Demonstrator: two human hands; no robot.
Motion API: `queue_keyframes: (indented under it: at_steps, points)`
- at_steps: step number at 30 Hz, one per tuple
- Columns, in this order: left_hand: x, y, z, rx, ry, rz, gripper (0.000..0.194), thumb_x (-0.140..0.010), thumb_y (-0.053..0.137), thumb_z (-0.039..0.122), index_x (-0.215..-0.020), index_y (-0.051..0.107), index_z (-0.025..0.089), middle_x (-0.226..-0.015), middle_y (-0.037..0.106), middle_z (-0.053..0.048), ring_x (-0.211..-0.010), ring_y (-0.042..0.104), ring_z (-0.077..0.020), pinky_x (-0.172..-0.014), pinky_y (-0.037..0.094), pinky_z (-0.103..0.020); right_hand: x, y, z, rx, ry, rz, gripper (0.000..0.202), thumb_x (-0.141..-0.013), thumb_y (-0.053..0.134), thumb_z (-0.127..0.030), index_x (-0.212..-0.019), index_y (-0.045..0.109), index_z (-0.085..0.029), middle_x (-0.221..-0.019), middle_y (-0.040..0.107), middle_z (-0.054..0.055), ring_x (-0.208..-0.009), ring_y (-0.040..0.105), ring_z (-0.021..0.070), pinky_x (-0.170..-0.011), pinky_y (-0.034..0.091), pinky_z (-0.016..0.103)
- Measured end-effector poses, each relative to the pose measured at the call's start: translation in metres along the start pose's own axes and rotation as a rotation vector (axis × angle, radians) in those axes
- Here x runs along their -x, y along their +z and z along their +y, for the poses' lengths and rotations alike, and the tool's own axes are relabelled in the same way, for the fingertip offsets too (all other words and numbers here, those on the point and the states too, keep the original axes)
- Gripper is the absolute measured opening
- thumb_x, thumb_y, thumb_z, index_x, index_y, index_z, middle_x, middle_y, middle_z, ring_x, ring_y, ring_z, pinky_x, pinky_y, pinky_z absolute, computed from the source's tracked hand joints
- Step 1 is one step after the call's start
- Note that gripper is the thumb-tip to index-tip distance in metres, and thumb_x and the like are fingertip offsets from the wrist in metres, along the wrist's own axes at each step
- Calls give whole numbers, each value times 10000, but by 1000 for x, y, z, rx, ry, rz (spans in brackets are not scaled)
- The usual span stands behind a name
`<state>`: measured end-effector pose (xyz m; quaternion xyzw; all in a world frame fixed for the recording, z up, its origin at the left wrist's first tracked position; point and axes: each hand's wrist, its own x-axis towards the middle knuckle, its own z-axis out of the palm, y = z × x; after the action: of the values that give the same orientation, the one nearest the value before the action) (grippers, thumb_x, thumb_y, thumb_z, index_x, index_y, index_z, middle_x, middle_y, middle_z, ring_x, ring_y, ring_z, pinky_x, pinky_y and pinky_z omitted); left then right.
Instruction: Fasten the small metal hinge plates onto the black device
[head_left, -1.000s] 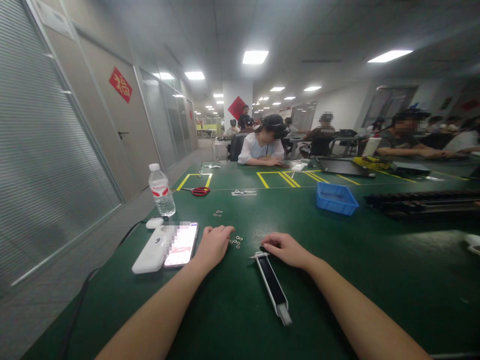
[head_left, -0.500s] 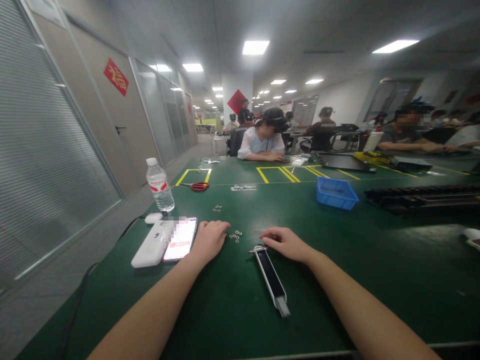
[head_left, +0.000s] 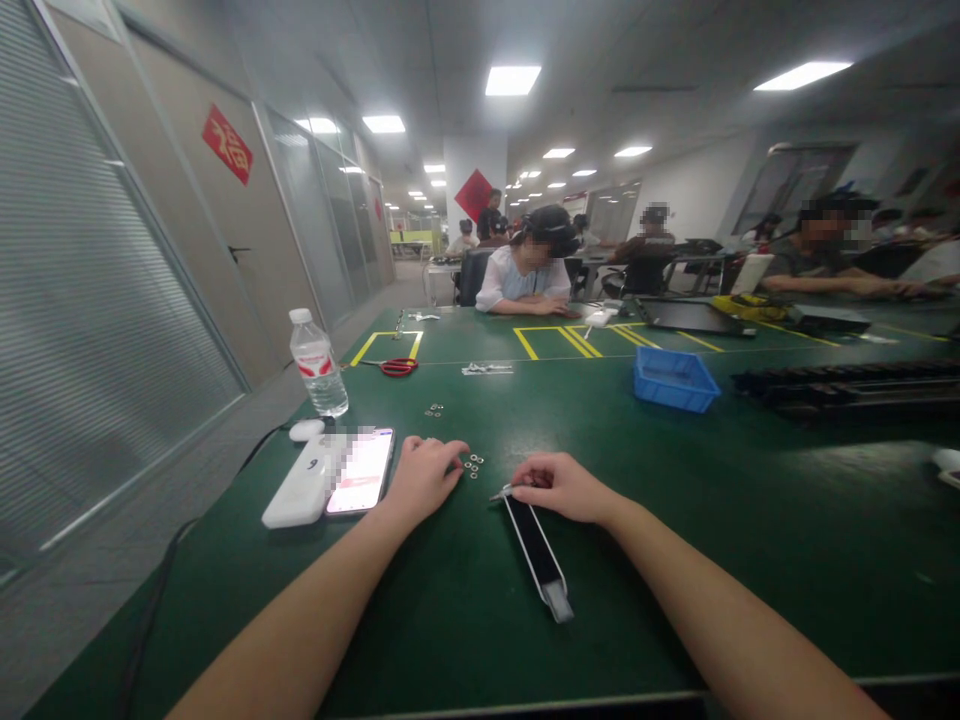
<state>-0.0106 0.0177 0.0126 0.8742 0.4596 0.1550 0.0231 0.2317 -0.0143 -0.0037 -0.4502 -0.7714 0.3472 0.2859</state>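
Observation:
My left hand (head_left: pixel 429 474) rests on the table with its fingers apart, the index finger and thumb beside a small group of metal rings that look like nuts (head_left: pixel 474 467). Whether a fingertip touches one of them is hard to see. A second little cluster of nuts (head_left: pixel 434 411) lies farther back. My right hand (head_left: pixel 562 486) is closed on the far end of a long, narrow device with a black face and white edges (head_left: pixel 537 545). A thin metal tip sticks out to the left of that end. The device's near end is a pale grey block.
Left of my left hand lie a lit phone (head_left: pixel 361 474) and a white box-shaped item (head_left: pixel 297 490), with a water bottle (head_left: pixel 319 365) behind. Red-handled scissors (head_left: pixel 398 367), small white parts (head_left: pixel 487 369) and a blue bin (head_left: pixel 675 380) stand farther off. A person (head_left: pixel 529 265) sits opposite.
My right hand has moved slightly left and closed on the far end of the device, which has shifted a little left. My left index finger has reached farther toward the nuts.

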Motion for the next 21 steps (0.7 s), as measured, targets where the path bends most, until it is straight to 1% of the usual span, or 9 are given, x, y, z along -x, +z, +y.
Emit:
queue_keyframes:
  at_steps: [3, 6, 10, 14, 16, 18, 21]
  points:
    - [0, -2, 2, -30, 13, -11, 272, -833, 529, 134, -1079, 580, 238, -929, 699, 0, -954, 585, -202, -852, 274, -372, -1, 2, -1, -14, 20, 13, 280, -776, 646, -397, -863, 689, -135, -676, 531, -8, -574, 428, 86, -539, 356, 221]
    - [-1, -2, 3, -60, 5, -23, 250, -836, 510, 129, -1047, 594, 234, -948, 693, -8, -949, 579, -209, -840, 279, -373, -1, 1, 0, -43, 52, -11, 303, -769, 653, -409, -877, 686, -128, -659, 528, -12, -570, 435, 86, -532, 361, 219]
    - [-2, 0, 4, -67, -16, -44, 240, -849, 482, 133, -1034, 599, 228, -991, 684, -29, -960, 570, -216, -835, 292, -374, 0, -2, 0, -45, 70, -42, 311, -773, 649, -422, -883, 683, -133, -663, 543, -8, -583, 451, 90, -537, 377, 218]
    - [-4, 0, 4, -87, 15, -48, 245, -862, 454, 134, -1031, 606, 226, -1000, 676, -46, -957, 566, -217, -858, 295, -387, 2, -9, 1, -40, 64, -65, 297, -789, 627, -411, -896, 676, -138, -697, 572, 4, -611, 484, 100, -565, 400, 227]
    - [-4, -2, 4, -97, 38, -51, 236, -863, 452, 139, -1009, 617, 225, -993, 676, -49, -949, 566, -213, -882, 287, -397, 2, -12, 4, -55, 72, -64, 275, -792, 621, -386, -901, 674, -139, -748, 601, 19, -650, 516, 110, -598, 423, 235]
    - [-4, -3, 3, -111, 69, -47, 227, -861, 461, 145, -993, 626, 226, -978, 676, -50, -942, 567, -211, -905, 273, -407, 1, -15, 9, -94, 80, -59, 227, -782, 624, -330, -886, 670, -134, -795, 617, 31, -678, 535, 115, -629, 440, 244]
    - [-3, -4, 2, -107, 90, -30, 216, -852, 476, 138, -979, 628, 223, -963, 680, -45, -942, 571, -208, -921, 261, -414, 1, -15, 15, -124, 84, -59, 150, -749, 633, -243, -844, 662, -130, -805, 612, 31, -675, 534, 108, -633, 444, 240]
